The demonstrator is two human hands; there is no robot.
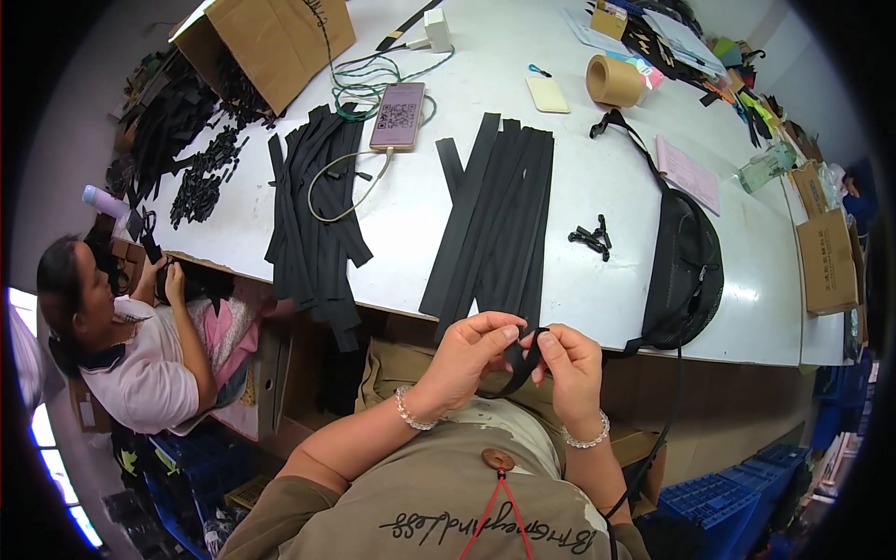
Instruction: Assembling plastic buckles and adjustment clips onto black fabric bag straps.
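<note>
Just past the table's front edge, my left hand and my right hand pinch a black strap between thumbs and fingers. The strap bends into a loop between them, and its lower part hangs toward my lap. Whether a small fitting sits under my fingertips is too small to tell. Right beyond my hands lies a bundle of flat black straps, laid lengthwise with their near ends at the edge. A little pile of small black plastic pieces rests to the right of the bundle.
More black straps overhang the edge at left, with a phone and its cable beyond. A black waist bag and tape roll lie right. A cardboard box stands far left. A co-worker sits at left.
</note>
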